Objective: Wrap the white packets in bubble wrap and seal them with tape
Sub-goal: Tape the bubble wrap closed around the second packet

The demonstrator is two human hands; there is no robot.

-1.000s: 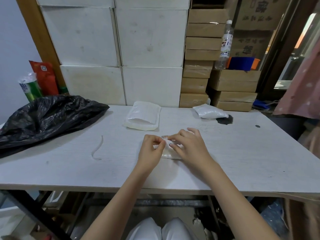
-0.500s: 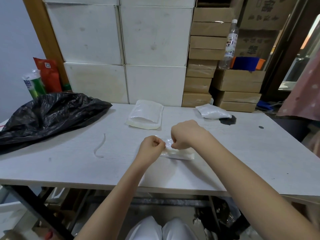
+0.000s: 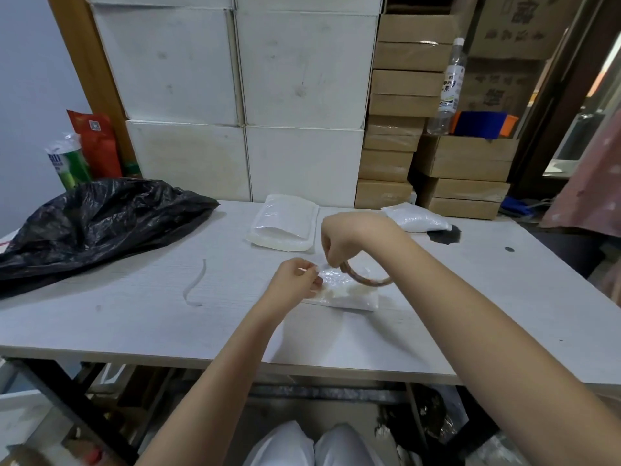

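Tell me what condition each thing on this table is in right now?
left hand: pinching the tape's free end.
right hand: raised, gripping the tape roll.
tape roll: lifted over the packet, tape pulled out.
wrapped packet: flat on the table, in bubble wrap.
bubble wrap stack: lying untouched.
white packet: unwrapped, by the far edge.
black bag: crumpled.

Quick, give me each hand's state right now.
Left hand: pinches the end of the clear tape above the wrapped packet.
Right hand: raised, grips the tape roll.
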